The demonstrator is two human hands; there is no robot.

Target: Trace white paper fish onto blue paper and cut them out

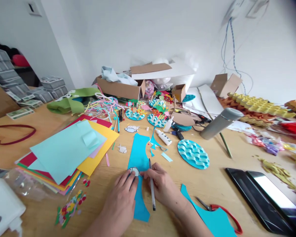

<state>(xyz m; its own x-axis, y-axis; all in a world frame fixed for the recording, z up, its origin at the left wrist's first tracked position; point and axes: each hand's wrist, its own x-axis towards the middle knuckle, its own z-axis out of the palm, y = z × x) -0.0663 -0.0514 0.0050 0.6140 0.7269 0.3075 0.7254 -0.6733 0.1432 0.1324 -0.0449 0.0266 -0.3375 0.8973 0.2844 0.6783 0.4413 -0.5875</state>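
A strip of blue paper (138, 149) with a curved cut edge lies in front of me. On it sits a small white fish cutout (134, 171) with a dark outline. My left hand (124, 187) lies flat, its fingertips pressing the cutout and the strip. A pen (152, 189) with a clear barrel is tucked in the fingers of my right hand (160, 181). The right fingertips meet near the fish's tail; whether they pinch it, I cannot tell. Two other fish cutouts, one grey-white (122, 149) and one larger (131, 129), lie beyond.
Coloured paper sheets (66, 148) are stacked left. Red-handled scissors (227, 214) rest by a blue offcut (212, 219) at front right. A glue bottle (164, 137), a wavy-patterned blue disc (193, 154), a grey cylinder (220, 123) and black trays (251, 197) stand or lie around.
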